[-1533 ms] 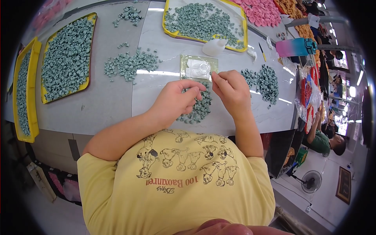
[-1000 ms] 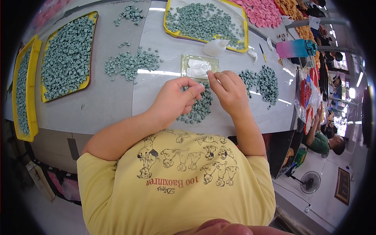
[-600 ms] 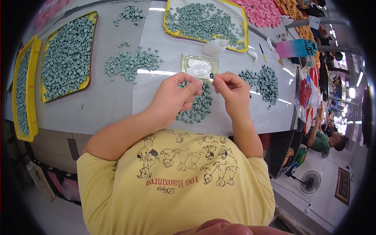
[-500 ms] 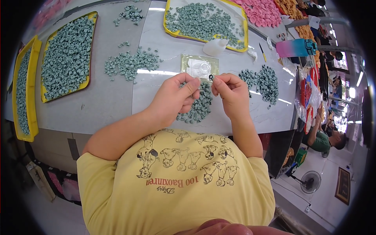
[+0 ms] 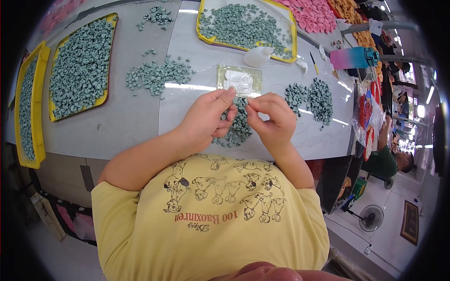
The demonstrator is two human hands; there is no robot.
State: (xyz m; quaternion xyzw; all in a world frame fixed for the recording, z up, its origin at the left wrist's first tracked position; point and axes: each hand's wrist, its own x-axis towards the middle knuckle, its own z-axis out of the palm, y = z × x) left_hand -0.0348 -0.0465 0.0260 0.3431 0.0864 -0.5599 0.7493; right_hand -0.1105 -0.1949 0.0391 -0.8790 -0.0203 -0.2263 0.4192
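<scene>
My left hand (image 5: 208, 117) is closed, thumb against the curled fingers. Whatever it may hold is too small or hidden to make out. Just to its right, my right hand (image 5: 274, 117) pinches a small green piece (image 5: 246, 100) between thumb and fingertips. The hands are close but apart. Below and between them lies a pile of small grey-green pieces (image 5: 240, 129), partly covered by the hands. Right beyond the fingers sits a flat square pad (image 5: 257, 75) with white paper and a clear round dish (image 5: 245, 81) on it.
A white squeeze bottle (image 5: 257, 56) lies near a yellow-rimmed tray (image 5: 201, 33) of green pieces. Loose piles sit left (image 5: 157, 77) and right (image 5: 320, 100). More yellow trays (image 5: 108, 70) stand far left. A yellow-handled knife (image 5: 314, 63) and a pink-blue bottle (image 5: 349, 58) are at right.
My right hand has moved left toward the left hand, its fingertips turned inward. The dark-edged piece seen by its fingertips before no longer shows that dark side. My left hand has hardly moved.
</scene>
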